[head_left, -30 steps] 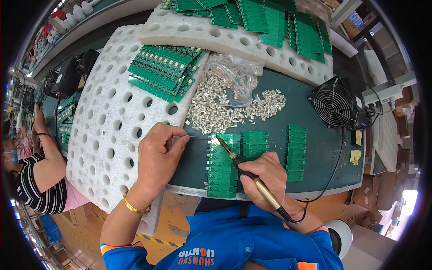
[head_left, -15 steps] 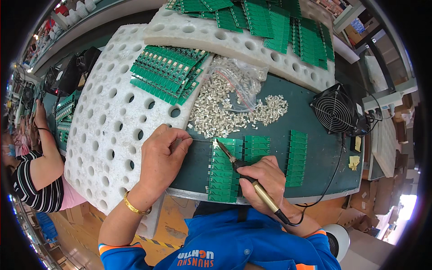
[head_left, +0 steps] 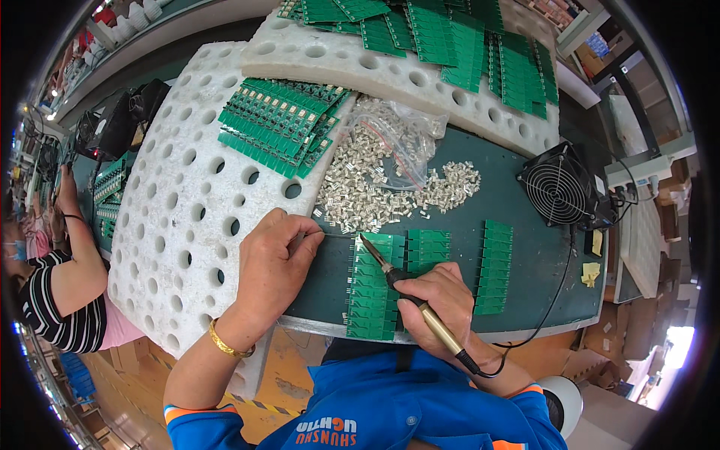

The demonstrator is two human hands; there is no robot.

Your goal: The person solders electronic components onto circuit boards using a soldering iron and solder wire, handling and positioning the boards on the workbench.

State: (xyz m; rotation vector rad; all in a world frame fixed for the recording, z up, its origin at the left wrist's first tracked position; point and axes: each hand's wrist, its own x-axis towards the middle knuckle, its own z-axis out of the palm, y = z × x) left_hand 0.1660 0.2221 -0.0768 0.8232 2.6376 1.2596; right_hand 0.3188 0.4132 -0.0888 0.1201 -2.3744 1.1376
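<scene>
Looks like an electronics assembly workshop, judging by soldering iron, many green circuit boards, heaped tiny metallic parts, fan on bench, striped floor tape, co-worker off left.

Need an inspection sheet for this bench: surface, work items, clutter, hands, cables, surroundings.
Surface: dark green bench top, partly covered by a white perforated foam sheet.
Work items: soldering iron, tip at the upper end of the left green circuit board panel; two more panels to its right.
Clutter: loose pile of small whitish connectors beside and under a clear plastic bag.
Hands: left hand pinches a thin wire; right hand grips the iron.
Cables: black cable from the iron toward the fan.
Surroundings: black fan right; co-worker left.
</scene>
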